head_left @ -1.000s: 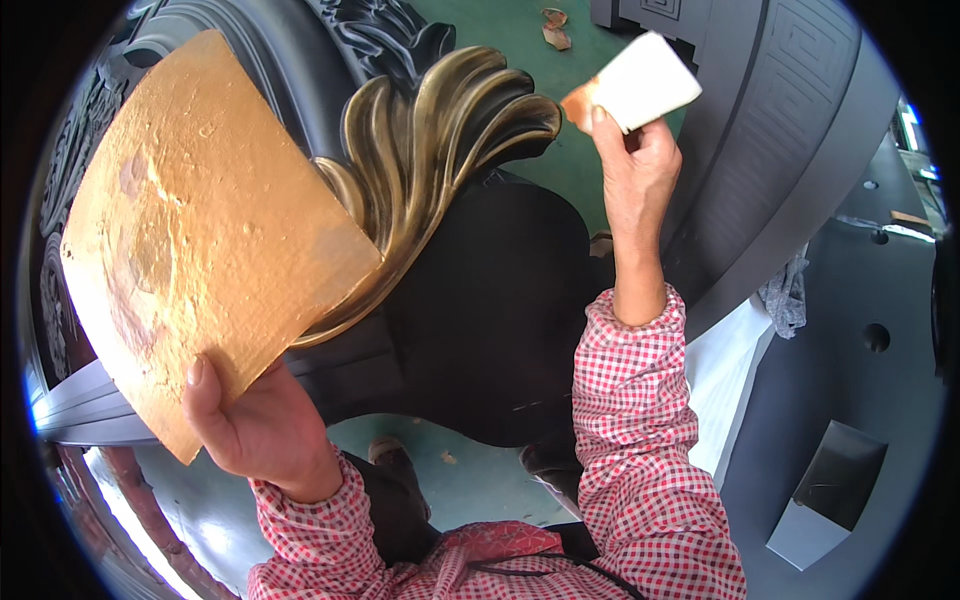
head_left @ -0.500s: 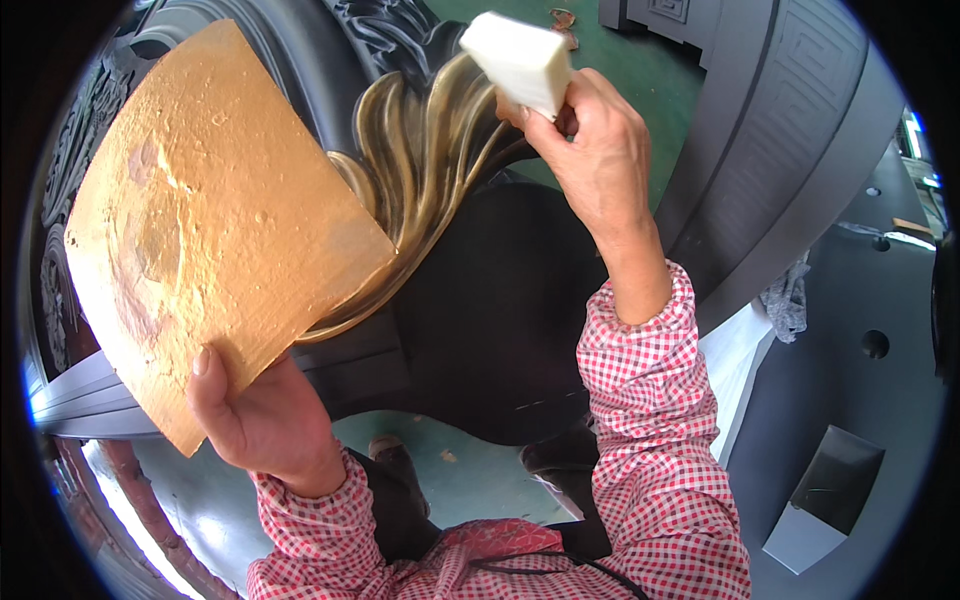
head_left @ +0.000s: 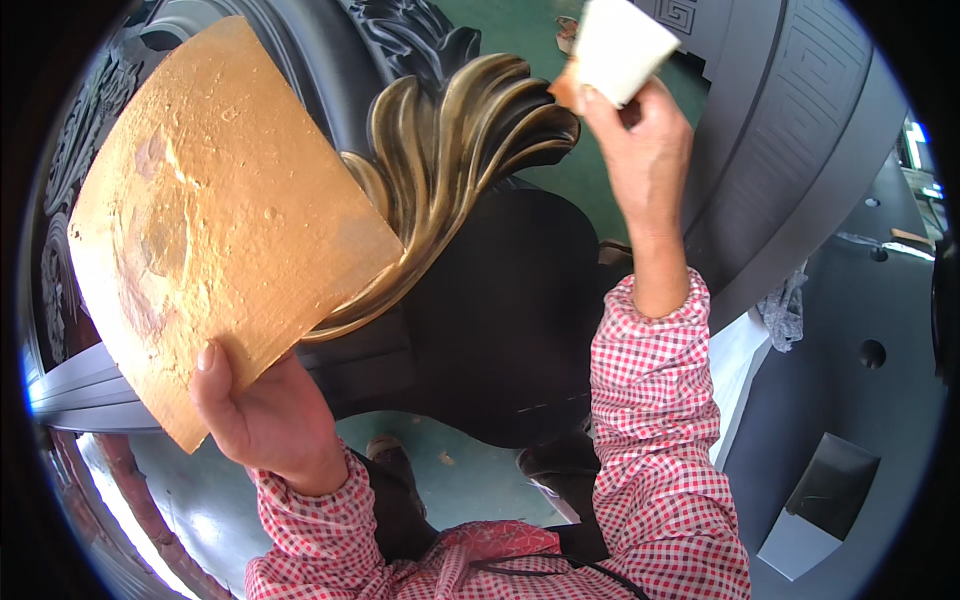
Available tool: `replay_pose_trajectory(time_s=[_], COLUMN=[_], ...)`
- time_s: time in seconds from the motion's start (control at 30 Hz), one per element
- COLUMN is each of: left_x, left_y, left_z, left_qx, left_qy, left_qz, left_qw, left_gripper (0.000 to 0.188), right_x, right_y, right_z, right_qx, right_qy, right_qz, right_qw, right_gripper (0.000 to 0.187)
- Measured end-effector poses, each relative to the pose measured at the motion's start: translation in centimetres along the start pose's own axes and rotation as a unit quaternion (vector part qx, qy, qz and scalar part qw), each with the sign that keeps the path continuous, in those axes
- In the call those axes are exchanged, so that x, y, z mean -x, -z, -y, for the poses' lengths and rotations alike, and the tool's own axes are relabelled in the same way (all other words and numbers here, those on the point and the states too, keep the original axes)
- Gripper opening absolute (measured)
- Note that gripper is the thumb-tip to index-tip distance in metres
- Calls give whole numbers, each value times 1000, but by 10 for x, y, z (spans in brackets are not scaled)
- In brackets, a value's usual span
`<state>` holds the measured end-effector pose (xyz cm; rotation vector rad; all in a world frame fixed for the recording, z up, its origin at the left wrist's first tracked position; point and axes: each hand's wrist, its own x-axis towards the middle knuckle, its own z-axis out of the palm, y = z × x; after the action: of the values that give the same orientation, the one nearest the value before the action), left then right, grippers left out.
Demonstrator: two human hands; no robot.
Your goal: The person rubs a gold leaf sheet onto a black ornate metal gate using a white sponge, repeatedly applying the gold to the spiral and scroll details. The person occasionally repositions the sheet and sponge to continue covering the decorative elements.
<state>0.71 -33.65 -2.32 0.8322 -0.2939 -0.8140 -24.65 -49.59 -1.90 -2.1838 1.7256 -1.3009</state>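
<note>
My left hand [head_left: 262,415] grips the lower corner of a flat board coated with gold paint [head_left: 215,225], held up at the left. My right hand [head_left: 640,150] is raised at the upper right and pinches a pale sponge block [head_left: 618,45] with a brownish edge, next to the tip of a gold-painted carved leaf scroll [head_left: 450,170]. The scroll rises from a black carved piece [head_left: 510,320] between my arms. Both sleeves are red and white checked.
Dark grey carved panels [head_left: 800,150] curve along the right, and more carved relief [head_left: 410,40] stands behind the scroll. The floor [head_left: 455,470] is green. A grey box shape [head_left: 825,500] lies at the lower right. My shoes show below.
My right hand swung with the sponge from the upper right to the scroll's top, then back to the right beside its tip. The gold board stayed nearly still.
</note>
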Motion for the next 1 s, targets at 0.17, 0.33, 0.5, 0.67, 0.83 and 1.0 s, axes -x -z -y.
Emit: replay_pose_trajectory(time_s=[0.17, 0.33, 0.5, 0.67, 0.83, 1.0], left_x=[0, -1, -2, -1, -1, -2], left_y=[2, 6, 5, 7, 4, 8], left_z=[-1, -1, 0, 2, 1, 1], left_qx=[0, 5, 1, 7, 2, 2], left_qy=[1, 1, -2, 8, -2, 5], left_qz=[6, 4, -1, -4, -11, -14], left_qw=[1000, 1000, 1000, 1000, 1000, 1000], left_gripper=[47, 47, 47, 48, 49, 49], right_x=[-9, -16, -16, -13, -19, -15], right_y=[-25, -10, -22, -17, -12, -26], right_z=[8, -2, -8, -11, -23, -2], right_qx=[105, 10, 68, -33, -5, -2], right_qy=[125, -10, 20, -3, -43, 38], right_qz=[35, 22, 52, 49, 46, 83], right_qw=[986, 1000, 996, 998, 998, 996], right_gripper=[24, 26, 25, 27, 25, 22])
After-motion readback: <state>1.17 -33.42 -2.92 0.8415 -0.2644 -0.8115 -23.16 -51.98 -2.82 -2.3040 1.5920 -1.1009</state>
